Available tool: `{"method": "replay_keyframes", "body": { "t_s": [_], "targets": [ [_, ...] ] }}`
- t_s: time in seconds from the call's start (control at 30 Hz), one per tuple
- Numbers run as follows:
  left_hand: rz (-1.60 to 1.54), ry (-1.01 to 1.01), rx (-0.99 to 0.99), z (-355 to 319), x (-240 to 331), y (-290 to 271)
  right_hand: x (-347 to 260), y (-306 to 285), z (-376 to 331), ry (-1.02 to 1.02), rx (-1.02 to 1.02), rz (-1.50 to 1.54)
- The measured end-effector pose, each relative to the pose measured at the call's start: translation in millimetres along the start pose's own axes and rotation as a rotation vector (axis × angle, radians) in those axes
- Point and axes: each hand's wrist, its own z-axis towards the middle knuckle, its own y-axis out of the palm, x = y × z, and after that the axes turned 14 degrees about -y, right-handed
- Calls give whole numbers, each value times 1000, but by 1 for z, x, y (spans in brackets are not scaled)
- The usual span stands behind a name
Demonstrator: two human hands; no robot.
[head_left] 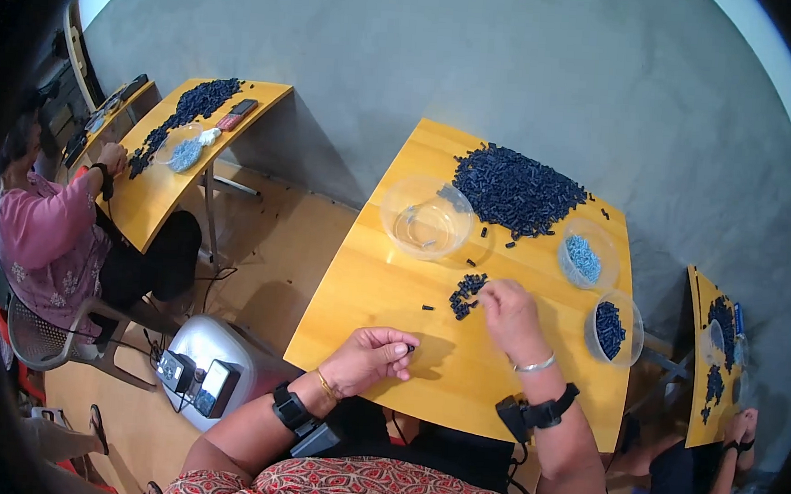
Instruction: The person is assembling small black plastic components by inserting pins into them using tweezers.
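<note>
My left hand [372, 358] is above the near part of the yellow wooden table [348, 289], pinching a small dark tube-like piece [410, 347] between thumb and finger. Farther right, my right hand [511, 316] is beside a small cluster of dark pieces [467, 297]. Its fingers are curled together at the cluster's edge, and whatever is between them is hidden. One loose dark piece [428, 308] lies left of the cluster. A clear round bowl [613, 351] to the right contains similar dark pieces, and another bowl [606, 242] has small light-blue pieces [583, 258].
A large heap of dark pieces [517, 191] covers the table's far side, with a clear bowl [392, 224] to its left. A grey bin [242, 387] carrying devices stands left. Other people sit at tables left [158, 210] and right [692, 428].
</note>
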Motion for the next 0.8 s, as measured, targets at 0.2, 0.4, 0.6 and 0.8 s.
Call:
{"method": "replay_keyframes", "body": {
  "t_s": [0.2, 0.4, 0.6, 0.8],
  "targets": [
    [-47, 16, -46, 0, 0, -10, 46, -20, 24, 101, 20, -16],
    [-28, 102, -10, -1, 14, -14, 76, -6, 50, 48, -60, -54],
    [-88, 121, 43, 2, 25, -12, 83, 11, 71, 20, -143, 25],
    [-37, 122, 46, 19, 23, -10, 67, 17, 69, 35, -248, 113]
  ]
}}
